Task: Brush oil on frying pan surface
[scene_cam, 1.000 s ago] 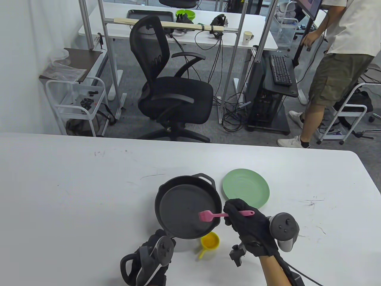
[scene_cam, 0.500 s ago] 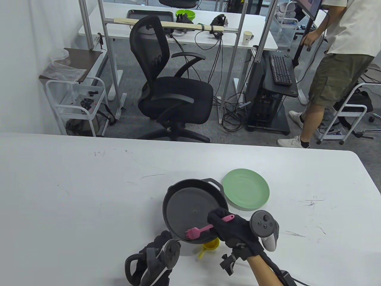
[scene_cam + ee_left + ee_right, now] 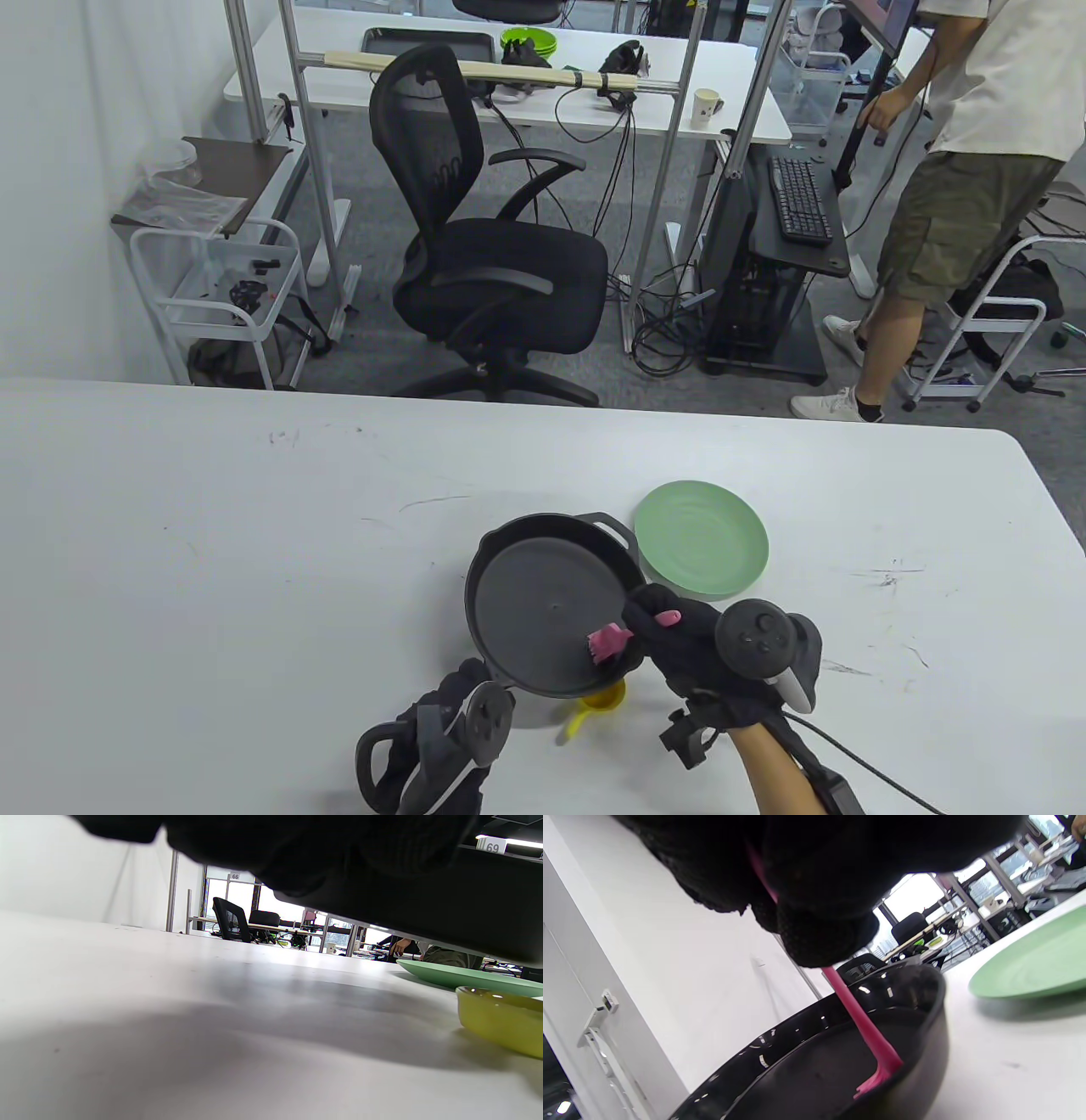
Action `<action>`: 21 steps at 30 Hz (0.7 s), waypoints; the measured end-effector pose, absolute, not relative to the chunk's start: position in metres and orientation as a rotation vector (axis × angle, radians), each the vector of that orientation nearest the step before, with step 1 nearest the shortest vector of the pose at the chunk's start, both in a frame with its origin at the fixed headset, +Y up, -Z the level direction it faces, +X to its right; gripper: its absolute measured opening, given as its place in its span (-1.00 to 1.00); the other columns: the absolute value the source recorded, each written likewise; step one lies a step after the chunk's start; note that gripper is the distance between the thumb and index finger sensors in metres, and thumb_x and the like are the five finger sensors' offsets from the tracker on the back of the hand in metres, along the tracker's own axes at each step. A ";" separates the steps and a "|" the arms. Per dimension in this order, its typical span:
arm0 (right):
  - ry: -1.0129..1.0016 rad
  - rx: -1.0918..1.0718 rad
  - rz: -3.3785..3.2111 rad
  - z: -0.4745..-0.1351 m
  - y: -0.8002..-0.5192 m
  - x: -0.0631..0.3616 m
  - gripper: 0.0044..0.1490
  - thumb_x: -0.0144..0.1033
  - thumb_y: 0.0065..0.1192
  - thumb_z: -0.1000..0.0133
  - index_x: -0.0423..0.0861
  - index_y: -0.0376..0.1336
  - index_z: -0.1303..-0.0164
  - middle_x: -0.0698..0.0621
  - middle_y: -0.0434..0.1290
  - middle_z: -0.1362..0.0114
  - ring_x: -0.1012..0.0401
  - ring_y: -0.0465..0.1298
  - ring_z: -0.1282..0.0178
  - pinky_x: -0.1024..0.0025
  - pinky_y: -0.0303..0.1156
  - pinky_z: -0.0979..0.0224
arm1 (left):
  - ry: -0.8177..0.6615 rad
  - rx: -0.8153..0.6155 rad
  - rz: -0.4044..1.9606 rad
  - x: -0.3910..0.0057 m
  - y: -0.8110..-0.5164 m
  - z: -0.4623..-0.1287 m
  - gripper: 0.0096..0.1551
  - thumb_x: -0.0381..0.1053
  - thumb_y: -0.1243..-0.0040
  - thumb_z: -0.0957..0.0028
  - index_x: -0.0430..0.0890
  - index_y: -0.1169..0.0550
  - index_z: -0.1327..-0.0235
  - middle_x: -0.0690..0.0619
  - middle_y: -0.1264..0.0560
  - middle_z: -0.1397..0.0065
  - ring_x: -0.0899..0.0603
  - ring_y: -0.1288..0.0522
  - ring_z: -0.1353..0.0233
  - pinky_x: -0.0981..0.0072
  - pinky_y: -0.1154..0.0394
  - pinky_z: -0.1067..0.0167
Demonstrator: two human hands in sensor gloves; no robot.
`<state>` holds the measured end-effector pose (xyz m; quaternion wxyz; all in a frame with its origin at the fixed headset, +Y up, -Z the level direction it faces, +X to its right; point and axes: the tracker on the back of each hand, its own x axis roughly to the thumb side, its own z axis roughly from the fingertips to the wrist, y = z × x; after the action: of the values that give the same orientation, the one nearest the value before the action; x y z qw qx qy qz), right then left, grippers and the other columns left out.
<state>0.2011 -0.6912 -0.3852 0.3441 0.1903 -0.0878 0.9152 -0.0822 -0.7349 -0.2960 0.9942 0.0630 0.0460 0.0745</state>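
Table view shows a black frying pan point(image 3: 547, 615) lifted off the white surface point(image 3: 212, 526) by the left hand point(image 3: 441, 739) gripping its handle, while right-hand fingers point(image 3: 657, 615) pinch a pink brush point(image 3: 607, 643) against the pan's near-right floor, spreading oil.

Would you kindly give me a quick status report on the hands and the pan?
Right hand grips pink brush, bristles down inside frying pan. Left hand at pan's near edge, grip unclear. Yellow cup beside pan.

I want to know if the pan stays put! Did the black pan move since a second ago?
Yes. The frying pan slid right, toward the green plate; its helper handle now overlaps the plate's edge.
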 end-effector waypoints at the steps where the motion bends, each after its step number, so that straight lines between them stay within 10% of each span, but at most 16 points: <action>1: -0.236 0.494 2.388 -0.385 -0.691 0.202 -0.51 0.01 0.32 -0.25 -0.06 0.41 -0.22 -0.18 0.67 0.11 0.28 0.60 0.39 0.41 0.60 0.34 | 0.093 0.127 0.148 -0.082 -0.735 -0.296 -0.27 0.32 -0.22 -0.03 -0.14 -0.55 -0.30 0.13 -0.69 0.22 0.06 -0.64 0.44 0.22 -0.63 0.40; 21: -0.259 0.586 2.448 -0.381 -0.690 0.197 -0.44 0.10 0.17 -0.29 -0.04 0.39 -0.31 -0.23 0.63 -0.12 0.18 0.62 0.20 0.31 0.61 0.14 | 0.090 0.151 0.119 -0.080 -0.735 -0.295 -0.26 0.33 -0.19 -0.03 -0.13 -0.55 -0.30 0.13 -0.69 0.23 0.06 -0.64 0.44 0.22 -0.63 0.40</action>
<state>0.1973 -0.6899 -0.3807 0.3007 0.2208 -0.0977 0.9226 -0.0800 -0.7351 -0.2954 0.9944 0.0753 0.0448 0.0592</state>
